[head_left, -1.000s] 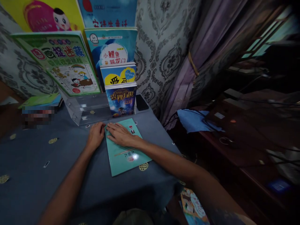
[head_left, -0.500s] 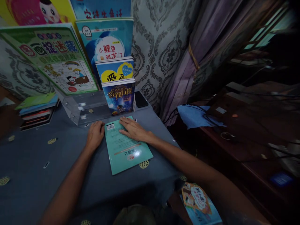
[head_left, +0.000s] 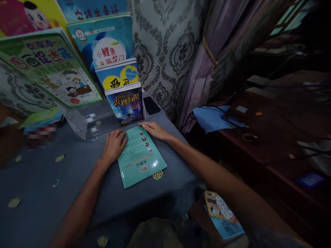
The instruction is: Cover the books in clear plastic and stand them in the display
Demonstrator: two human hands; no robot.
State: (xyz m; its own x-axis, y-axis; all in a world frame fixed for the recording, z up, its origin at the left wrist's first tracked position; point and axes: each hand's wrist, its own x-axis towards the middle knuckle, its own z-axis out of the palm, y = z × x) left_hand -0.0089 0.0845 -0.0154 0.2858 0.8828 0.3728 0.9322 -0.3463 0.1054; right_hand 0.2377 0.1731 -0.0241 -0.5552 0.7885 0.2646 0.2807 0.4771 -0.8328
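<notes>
A thin teal booklet (head_left: 141, 158) lies flat on the blue tablecloth (head_left: 46, 186). My left hand (head_left: 114, 144) rests on its near-left top corner, fingers spread. My right hand (head_left: 154, 129) lies flat along the booklet's far right edge. Just behind the booklet a dark blue storybook (head_left: 125, 103) stands upright in a clear acrylic stand (head_left: 88, 119), with a yellow-and-blue book (head_left: 117, 75) and a larger blue book (head_left: 103, 41) standing behind it.
A green activity book (head_left: 49, 67) leans at the left of the stand. A stack of books (head_left: 40, 125) lies at far left. A black phone (head_left: 151, 105) lies beside the stand. A picture book (head_left: 223, 217) lies on the floor below the table's right edge. Curtains hang behind.
My left hand slid right onto the booklet's corner. My right hand moved from the middle of the cover to its far right edge. The view shifted slightly right.
</notes>
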